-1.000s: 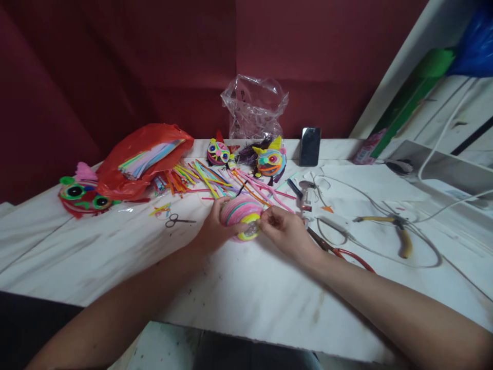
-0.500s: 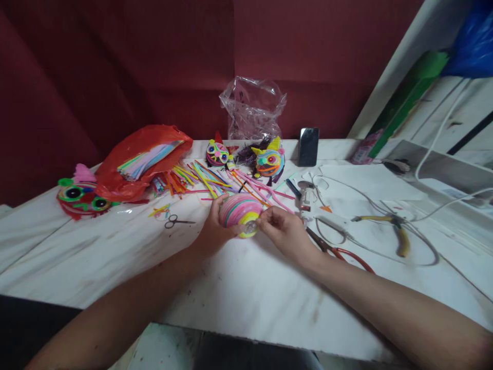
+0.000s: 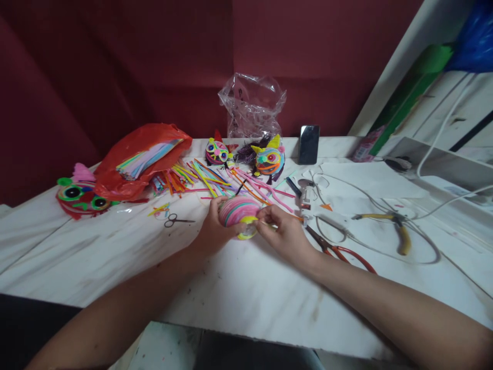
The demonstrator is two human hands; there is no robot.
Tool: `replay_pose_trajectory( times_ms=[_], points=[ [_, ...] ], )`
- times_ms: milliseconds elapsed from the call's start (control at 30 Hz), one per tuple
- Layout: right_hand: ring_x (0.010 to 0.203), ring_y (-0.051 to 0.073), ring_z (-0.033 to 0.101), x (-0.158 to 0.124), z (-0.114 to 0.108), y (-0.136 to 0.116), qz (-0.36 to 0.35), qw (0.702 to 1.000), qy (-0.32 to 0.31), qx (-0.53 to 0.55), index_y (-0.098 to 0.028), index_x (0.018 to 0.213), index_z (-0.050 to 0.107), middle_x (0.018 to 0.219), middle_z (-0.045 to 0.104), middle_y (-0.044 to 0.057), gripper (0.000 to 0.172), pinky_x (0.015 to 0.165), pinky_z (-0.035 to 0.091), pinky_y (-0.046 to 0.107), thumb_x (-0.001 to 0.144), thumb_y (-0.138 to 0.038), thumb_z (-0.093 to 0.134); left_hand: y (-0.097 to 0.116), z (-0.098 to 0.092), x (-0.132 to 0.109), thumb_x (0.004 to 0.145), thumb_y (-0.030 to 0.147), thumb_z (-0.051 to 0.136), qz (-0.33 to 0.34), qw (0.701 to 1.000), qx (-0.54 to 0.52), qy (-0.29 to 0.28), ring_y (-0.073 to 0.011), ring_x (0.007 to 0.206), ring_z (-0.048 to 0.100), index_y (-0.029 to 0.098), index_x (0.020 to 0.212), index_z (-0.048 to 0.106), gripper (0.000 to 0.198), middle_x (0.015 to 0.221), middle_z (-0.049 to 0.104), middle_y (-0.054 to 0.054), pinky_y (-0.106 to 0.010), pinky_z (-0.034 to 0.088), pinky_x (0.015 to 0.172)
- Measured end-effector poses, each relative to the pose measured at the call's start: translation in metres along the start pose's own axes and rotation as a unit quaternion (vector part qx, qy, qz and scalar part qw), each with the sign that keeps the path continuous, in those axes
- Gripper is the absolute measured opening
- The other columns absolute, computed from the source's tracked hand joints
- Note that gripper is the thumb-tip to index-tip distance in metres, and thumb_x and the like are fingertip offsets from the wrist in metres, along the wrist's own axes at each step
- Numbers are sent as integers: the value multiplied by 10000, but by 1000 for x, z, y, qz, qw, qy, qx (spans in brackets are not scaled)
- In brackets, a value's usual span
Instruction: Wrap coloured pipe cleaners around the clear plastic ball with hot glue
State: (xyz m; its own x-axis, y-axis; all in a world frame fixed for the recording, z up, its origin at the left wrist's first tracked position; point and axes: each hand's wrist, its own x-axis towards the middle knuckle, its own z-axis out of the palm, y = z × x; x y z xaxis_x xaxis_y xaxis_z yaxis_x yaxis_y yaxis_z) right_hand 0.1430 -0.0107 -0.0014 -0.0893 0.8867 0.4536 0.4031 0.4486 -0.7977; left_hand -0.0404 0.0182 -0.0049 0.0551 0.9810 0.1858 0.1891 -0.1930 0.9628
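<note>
A round craft piece [image 3: 239, 209], wound in pink and teal bands of pipe cleaner, is tilted between my hands above the table. My left hand [image 3: 215, 226] is closed around its left side, thumb along the lower front. Near its lower right end a yellow pipe cleaner [image 3: 249, 219] curves round a pale bare patch. My right hand [image 3: 283, 228] pinches the end of that yellow strand, with finger and thumb pressed together at the piece's right edge. The far side of the piece and the fingers behind it are hidden.
Loose pipe cleaners [image 3: 208, 174] and a red bag [image 3: 111, 159] lie behind. Small scissors [image 3: 175, 221] are at left. A glue gun [image 3: 308, 198], red-handled scissors [image 3: 339, 252] and pliers [image 3: 400, 231] lie right. Decorated faces [image 3: 270, 160] and a phone [image 3: 308, 145] stand at the back.
The yellow strand at the piece's end now stands away from the surface toward my right fingers, showing more of the pale patch. Both hands stay in nearly the same place.
</note>
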Motion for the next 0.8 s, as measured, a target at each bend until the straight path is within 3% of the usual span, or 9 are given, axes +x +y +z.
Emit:
replay_pose_trajectory(
  times_ms=[367, 800],
  points=[
    [556, 123, 515, -1, 1, -3, 13, 1000, -12, 18, -202, 727, 561, 620, 577, -5, 128, 531, 414, 235, 807, -298, 535, 13, 1, -2, 488, 353, 799, 5, 1000, -12, 12, -311, 1140, 561, 175, 1210, 440, 826, 1234, 548, -124, -448, 468, 965],
    [560, 126, 498, -1, 2, 1, 16, 1000, -23, 9, -211, 691, 527, 609, 543, -13, 127, 545, 411, 243, 790, -289, 527, 1, 2, -3, 556, 403, 800, 29, 1000, -2, 5, -305, 1174, 537, 204, 1223, 453, 778, 1263, 551, -109, -469, 436, 1004]
  ],
)
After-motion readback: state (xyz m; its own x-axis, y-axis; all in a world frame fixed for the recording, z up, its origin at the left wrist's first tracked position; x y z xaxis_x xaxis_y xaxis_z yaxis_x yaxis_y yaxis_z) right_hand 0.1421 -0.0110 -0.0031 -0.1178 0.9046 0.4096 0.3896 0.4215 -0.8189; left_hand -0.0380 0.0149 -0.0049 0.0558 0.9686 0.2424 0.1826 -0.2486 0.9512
